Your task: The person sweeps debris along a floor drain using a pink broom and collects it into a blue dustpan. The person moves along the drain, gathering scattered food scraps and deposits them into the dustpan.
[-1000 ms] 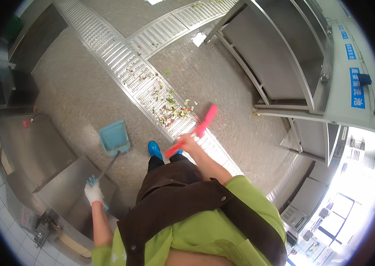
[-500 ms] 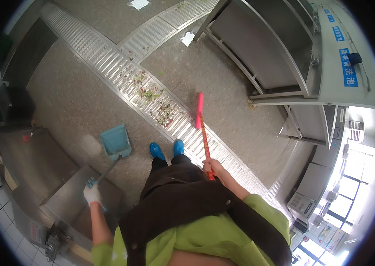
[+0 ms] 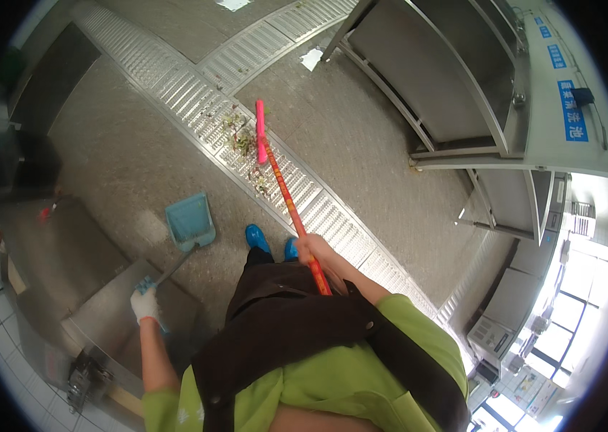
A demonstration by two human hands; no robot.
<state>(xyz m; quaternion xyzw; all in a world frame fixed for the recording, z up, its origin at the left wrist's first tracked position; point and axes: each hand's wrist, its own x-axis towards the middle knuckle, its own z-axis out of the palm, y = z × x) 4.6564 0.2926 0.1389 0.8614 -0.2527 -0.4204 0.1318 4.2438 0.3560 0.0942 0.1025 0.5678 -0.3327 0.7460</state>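
My bare right hand (image 3: 315, 250) is closed around the red, patterned handle of a broom (image 3: 286, 194). Its narrow pink head lies over the metal drain grating (image 3: 333, 223), right beside scattered leaf scraps (image 3: 239, 137). On my left hand (image 3: 145, 302) is a white and blue glove, and its fingers wrap the grey handle of a light-blue dustpan (image 3: 190, 218). The pan rests on the floor to the left of my blue shoe covers (image 3: 257, 237), its tray turned away from me.
Metal sinks or counters (image 3: 426, 79) on legs stand at the upper right. A low steel cabinet (image 3: 66, 252) is close by on my left. White scraps (image 3: 311, 59) lie on the brown floor near the far grating.
My right hand and the broom have swung left and forward, bringing the pink head from the bare floor to the leaf scraps. The left hand and dustpan have barely moved.
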